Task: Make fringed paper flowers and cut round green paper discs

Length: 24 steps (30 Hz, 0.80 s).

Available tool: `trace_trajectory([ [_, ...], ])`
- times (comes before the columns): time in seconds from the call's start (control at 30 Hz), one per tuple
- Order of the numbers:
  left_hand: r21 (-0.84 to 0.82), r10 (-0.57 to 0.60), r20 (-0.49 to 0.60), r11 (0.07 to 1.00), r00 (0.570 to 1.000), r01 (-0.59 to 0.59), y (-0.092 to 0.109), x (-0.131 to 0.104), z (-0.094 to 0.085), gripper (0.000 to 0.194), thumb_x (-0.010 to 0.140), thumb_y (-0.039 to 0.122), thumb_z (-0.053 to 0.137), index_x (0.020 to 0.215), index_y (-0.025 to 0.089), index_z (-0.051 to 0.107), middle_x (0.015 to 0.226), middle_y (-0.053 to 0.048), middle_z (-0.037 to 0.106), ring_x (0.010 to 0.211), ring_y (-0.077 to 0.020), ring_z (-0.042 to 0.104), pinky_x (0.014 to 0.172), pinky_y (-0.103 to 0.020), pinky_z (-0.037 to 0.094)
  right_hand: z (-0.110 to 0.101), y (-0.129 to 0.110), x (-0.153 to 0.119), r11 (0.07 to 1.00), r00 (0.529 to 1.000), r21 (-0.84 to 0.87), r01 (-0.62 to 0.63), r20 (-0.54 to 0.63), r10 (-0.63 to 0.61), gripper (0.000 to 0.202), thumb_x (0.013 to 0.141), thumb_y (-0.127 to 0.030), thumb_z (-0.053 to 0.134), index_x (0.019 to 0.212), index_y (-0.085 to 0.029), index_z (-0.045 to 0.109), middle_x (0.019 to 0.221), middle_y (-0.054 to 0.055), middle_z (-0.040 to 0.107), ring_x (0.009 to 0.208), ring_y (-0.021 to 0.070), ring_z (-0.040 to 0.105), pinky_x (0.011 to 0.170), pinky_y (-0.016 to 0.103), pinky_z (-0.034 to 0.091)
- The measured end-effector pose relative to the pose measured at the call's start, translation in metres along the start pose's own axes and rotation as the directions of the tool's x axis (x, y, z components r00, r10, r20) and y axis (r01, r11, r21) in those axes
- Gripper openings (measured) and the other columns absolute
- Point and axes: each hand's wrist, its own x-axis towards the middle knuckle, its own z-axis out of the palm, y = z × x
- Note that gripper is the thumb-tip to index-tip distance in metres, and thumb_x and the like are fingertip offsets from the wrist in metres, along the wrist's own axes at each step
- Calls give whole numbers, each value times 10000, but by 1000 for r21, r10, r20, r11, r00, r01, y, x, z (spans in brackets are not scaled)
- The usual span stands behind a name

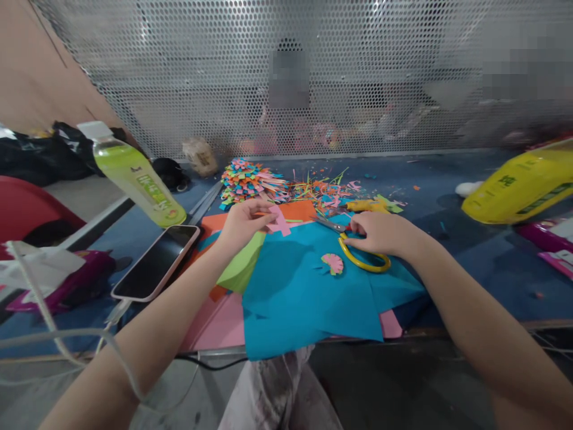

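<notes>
My left hand pinches a small pink paper piece between thumb and fingers, above the coloured sheets. In my right hand are scissors with yellow handles, their blades pointing left toward the pink paper but apart from it. Beneath both hands lie a blue paper sheet, an orange sheet, a green sheet and a pink sheet. A small fan-shaped pink paper piece with green bits rests on the blue sheet.
Behind the sheets sit a heap of folded colourful paper pieces and scattered paper scraps, near a yellow tool. At left are a phone, a green drink bottle and a white cable. A yellow bottle stands right.
</notes>
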Motion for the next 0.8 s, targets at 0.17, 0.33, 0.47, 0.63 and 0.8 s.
trace_trajectory([
  [0.17,-56,21,-181,998,983,-31,0,3,-5,396,538,290,817,863,129,658,773,-22,652,609,-106,626,479,-191,520,4,6,-2,1000,999,-3,-3,47,3,363,707,-500,570,866,-179,512,864,103,597,746,228,567,575,313,356],
  [0.33,-164,-10,-205,986,979,-25,-3,7,-7,480,465,209,838,898,130,646,776,1,650,638,-89,620,536,-185,524,3,6,-3,995,984,-62,-82,155,91,266,672,-378,589,807,-180,474,819,108,572,669,220,548,523,314,348],
  [0.47,-247,-44,-204,969,978,-8,0,6,-5,515,431,179,844,902,129,642,775,-7,672,647,-96,633,560,-188,519,5,5,-4,994,988,-83,-74,131,85,229,590,-186,597,774,-189,460,799,108,566,657,219,558,502,304,352],
  [0.63,-276,-118,-197,959,973,60,1,5,-3,465,470,199,833,886,136,634,766,-19,679,661,-119,654,545,-197,512,5,-4,-3,989,993,-112,-100,53,106,238,574,-144,605,777,-186,486,816,133,601,697,263,588,493,312,358],
  [0.8,-297,-114,-207,954,972,49,0,4,1,475,442,173,839,851,141,600,732,3,663,635,-103,639,571,-200,514,1,-9,-1,988,989,-95,-120,-103,110,208,728,-312,563,869,-171,501,828,157,628,756,298,599,569,356,392],
])
